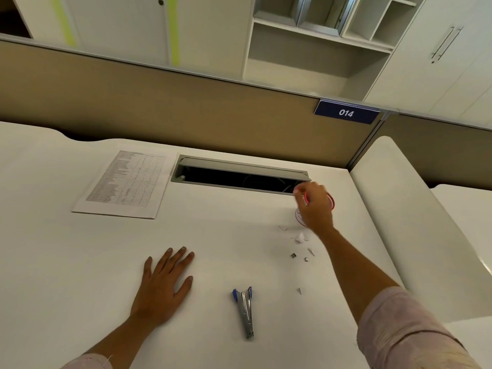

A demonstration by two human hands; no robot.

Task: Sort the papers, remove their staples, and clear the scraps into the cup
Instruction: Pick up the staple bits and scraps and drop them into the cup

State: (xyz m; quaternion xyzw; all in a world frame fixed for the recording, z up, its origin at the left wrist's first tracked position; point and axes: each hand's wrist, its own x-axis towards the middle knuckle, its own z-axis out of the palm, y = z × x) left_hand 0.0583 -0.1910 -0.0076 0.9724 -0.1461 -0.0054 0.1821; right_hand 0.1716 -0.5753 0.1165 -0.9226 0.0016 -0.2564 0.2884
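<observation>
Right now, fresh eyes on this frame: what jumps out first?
The right hand reaching over the red-rimmed cup at the far right of the desk, beside the open cable tray. Below it lie paper scraps and loose staples. The blue staple remover lies near centre, the left hand flat beside it, and the printed papers sit far left.

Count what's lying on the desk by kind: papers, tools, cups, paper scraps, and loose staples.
Paper stack: 1
Stapler: 1
Cup, under the right hand: 1
Paper scraps: about 5
Loose staples: 2
Total: about 10
</observation>
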